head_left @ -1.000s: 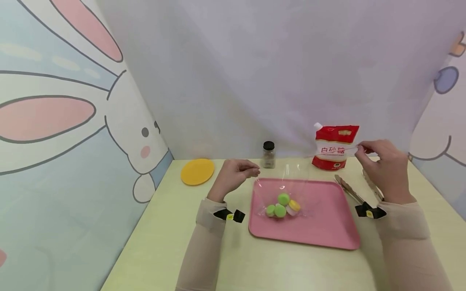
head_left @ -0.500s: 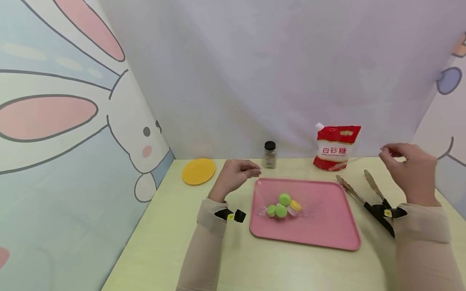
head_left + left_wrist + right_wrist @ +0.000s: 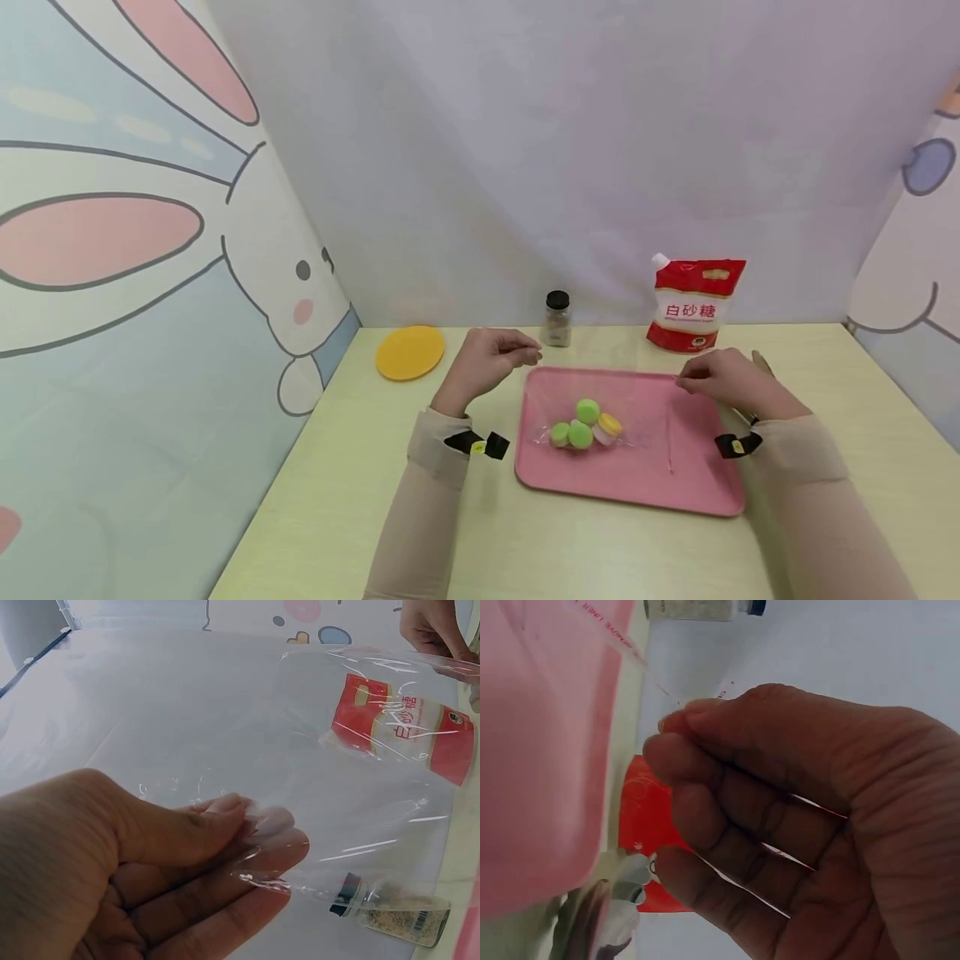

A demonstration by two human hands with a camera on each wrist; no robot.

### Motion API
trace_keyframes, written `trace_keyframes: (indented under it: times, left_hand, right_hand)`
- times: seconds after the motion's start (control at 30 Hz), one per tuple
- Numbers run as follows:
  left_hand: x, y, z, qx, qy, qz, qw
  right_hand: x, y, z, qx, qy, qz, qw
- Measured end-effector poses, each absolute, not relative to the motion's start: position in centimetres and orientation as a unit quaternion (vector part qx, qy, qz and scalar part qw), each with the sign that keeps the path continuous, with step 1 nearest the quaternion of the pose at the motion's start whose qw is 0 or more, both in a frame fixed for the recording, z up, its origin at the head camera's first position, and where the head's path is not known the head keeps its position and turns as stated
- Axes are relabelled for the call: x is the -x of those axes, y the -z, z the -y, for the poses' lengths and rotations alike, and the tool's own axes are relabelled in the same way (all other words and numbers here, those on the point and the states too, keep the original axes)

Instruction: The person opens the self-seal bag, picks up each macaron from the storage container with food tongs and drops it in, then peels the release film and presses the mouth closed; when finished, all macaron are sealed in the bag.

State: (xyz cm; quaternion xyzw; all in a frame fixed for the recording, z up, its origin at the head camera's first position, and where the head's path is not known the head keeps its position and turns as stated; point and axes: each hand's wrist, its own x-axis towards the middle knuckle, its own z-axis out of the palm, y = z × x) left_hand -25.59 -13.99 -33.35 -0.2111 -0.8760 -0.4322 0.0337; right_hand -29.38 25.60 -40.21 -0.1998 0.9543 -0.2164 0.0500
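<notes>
My left hand (image 3: pixel 483 367) pinches the edge of a clear plastic bag (image 3: pixel 352 825) between thumb and fingers, left of the pink tray (image 3: pixel 630 483). Inside the bag, over the tray, lie several macarons: green ones (image 3: pixel 581 434) and a yellow one (image 3: pixel 610 425). Above the tray's far right corner, my right hand (image 3: pixel 731 383) pinches the end of a thin clear liner strip (image 3: pixel 670 442), which hangs down over the tray. Red print reading "REMOVE LINER" runs along the strip (image 3: pixel 611 631) in the right wrist view.
A small spice jar (image 3: pixel 557 321) with a black lid and a red-and-white sugar pouch (image 3: pixel 690 307) stand behind the tray. To the left lies a yellow round disc (image 3: pixel 409 353). Metal tongs (image 3: pixel 592 919) lie right of the tray, partly hidden by my right arm.
My right hand pulled the strip away to the right, off the bag, then came back left and down over the tray with it. My left hand stayed in place.
</notes>
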Motion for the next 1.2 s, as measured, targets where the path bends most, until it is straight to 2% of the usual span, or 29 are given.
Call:
trace_keyframes:
  times: [0.27, 0.43, 0.6, 0.77, 0.9, 1.03, 1.2]
  left_hand:
    - [25.6, 33.3, 13.8, 0.213, 0.438, 0.873, 0.029]
    - [25.6, 33.3, 13.8, 0.223, 0.439, 0.87, 0.029]
    - [25.6, 33.3, 13.9, 0.24, 0.443, 0.863, 0.026]
    - [25.6, 33.4, 14.1, 0.249, 0.446, 0.86, 0.017]
    - [25.8, 33.7, 14.3, 0.254, 0.444, 0.859, 0.016]
    - [26.2, 34.1, 14.6, 0.244, 0.461, 0.853, 0.012]
    - [26.7, 34.6, 15.1, 0.246, 0.497, 0.832, 0.003]
  right_hand:
    - [29.7, 40.9, -25.4, 0.228, 0.233, -0.945, 0.013]
    - [28.9, 39.9, -23.9, 0.26, 0.331, -0.907, -0.021]
    - [27.4, 38.3, -20.4, 0.283, 0.465, -0.839, -0.008]
    - [26.7, 38.1, -18.1, 0.277, 0.494, -0.824, 0.009]
    - [26.6, 38.5, -17.7, 0.264, 0.496, -0.827, -0.007]
    - [26.8, 38.6, -18.0, 0.291, 0.5, -0.814, -0.041]
    - [26.9, 38.1, -18.4, 0.318, 0.511, -0.798, -0.038]
